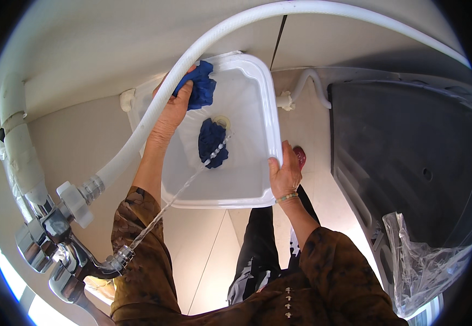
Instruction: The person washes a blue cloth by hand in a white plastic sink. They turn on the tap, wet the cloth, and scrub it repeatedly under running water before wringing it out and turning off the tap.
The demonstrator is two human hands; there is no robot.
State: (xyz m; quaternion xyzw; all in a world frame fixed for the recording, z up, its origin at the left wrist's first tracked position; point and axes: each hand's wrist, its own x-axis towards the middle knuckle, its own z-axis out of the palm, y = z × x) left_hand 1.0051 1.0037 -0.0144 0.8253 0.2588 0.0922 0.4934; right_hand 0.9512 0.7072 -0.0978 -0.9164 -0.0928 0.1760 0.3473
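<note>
My left hand (177, 102) grips a bunched blue cloth (202, 87) against the far left part of a white sink basin (274, 122); a hose partly covers that hand. A second dark blue cloth (209, 140) lies crumpled on the basin floor beside the round drain (222, 121). Water (183, 188) streams from the chrome faucet (111, 264) at lower left and reaches the basin near this cloth. My right hand (285, 171) holds the basin's right rim, thumb on top and fingers outside. A beaded bracelet (287, 198) circles that wrist.
A white braided hose (236, 24) arches over the basin from the faucet's valve. On the right stands a dark grey appliance or cabinet (399, 155), with clear plastic wrap (419, 265) at its near end. A grey drain hose (311, 77) meets a wall pipe behind.
</note>
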